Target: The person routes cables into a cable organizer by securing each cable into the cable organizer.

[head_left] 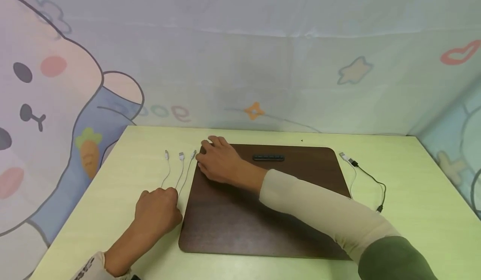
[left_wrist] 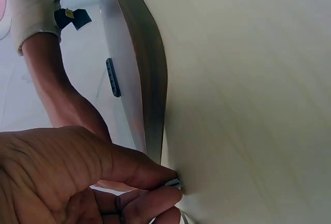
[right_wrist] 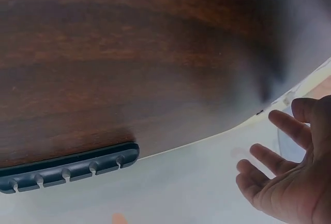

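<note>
My left hand [head_left: 158, 211] is on the pale table, left of the dark brown board [head_left: 225, 225]. Between its thumb and finger it pinches a small cable plug [left_wrist: 174, 183], mostly hidden by the fingertips. Three white charging cables [head_left: 182, 171] run up from this hand, their plugs lying on the table. Over the board's far left corner is my right hand [head_left: 219, 161], its fingers spread and holding nothing, near the rightmost of these plugs. A black cable organizer [head_left: 268, 158] with several slots lies along the board's far edge; the right wrist view shows it [right_wrist: 72, 168] closer.
Right of the board lie a white cable [head_left: 354, 175] and a black cable [head_left: 372, 179], partly behind the right sleeve [head_left: 319, 204]. A printed cloth backdrop [head_left: 240, 62] rises behind the table's far edge. The table [head_left: 421, 196] extends beyond the board on both sides.
</note>
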Demonstrator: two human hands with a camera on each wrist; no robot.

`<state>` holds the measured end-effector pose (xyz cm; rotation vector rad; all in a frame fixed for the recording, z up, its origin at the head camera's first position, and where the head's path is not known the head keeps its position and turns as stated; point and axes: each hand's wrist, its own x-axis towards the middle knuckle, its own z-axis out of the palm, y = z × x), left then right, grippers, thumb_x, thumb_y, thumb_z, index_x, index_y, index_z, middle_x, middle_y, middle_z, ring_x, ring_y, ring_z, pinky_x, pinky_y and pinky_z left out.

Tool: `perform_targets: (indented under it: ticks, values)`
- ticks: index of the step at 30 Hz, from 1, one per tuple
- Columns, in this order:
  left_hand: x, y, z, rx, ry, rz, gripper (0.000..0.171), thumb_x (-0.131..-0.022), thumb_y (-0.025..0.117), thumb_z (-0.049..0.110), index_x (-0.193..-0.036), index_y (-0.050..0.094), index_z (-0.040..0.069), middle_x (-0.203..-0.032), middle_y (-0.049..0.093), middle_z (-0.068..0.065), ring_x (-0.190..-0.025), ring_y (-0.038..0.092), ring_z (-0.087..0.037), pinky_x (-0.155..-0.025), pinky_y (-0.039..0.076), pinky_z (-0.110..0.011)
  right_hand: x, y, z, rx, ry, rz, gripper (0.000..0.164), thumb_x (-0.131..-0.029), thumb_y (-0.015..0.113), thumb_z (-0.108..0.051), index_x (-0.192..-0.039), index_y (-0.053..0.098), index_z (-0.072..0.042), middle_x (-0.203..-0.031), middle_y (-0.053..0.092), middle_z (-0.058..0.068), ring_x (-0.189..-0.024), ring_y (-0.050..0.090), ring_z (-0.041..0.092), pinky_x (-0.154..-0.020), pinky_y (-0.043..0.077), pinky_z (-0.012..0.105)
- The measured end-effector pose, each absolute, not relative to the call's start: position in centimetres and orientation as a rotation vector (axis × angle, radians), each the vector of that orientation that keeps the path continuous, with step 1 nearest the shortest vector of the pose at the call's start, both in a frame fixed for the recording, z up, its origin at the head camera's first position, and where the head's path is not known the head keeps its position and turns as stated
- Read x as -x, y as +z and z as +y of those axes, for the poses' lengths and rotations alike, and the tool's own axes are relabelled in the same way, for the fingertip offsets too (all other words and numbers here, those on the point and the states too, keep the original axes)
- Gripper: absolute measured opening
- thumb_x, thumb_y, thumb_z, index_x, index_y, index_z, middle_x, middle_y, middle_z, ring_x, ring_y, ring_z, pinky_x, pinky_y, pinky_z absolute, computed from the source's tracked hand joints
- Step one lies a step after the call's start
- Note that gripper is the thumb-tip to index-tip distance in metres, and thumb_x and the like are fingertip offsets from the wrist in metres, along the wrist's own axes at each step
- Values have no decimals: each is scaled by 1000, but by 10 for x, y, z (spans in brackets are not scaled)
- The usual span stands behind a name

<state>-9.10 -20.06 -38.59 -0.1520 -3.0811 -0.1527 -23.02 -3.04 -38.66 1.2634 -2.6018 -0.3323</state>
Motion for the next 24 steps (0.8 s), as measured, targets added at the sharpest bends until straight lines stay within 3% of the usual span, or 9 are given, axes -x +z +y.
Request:
perform_targets:
  ticks: [15, 24]
  values:
    - [93, -384, -202, 113, -146, -3126, 21, -72, 65, 1, -61, 52, 13, -56, 59, -7, -54, 56, -23, -60, 42, -44, 251, -396, -54, -1256, -393, -2555, 28, -112, 41, -21, -122, 67, -26, -130, 61, 3, -135, 50, 29, -116, 39, 42]
    - [91, -384, -203, 93, -185, -3114, 22, -72, 63, -1, -61, 50, 12, -54, 56, -7, -51, 52, -22, -55, 40, -42, 255, -398, -68, -1229, -386, -2533, 28, -111, 38, -19, -118, 66, -23, -125, 62, 1, -128, 52, 27, -113, 40, 41]
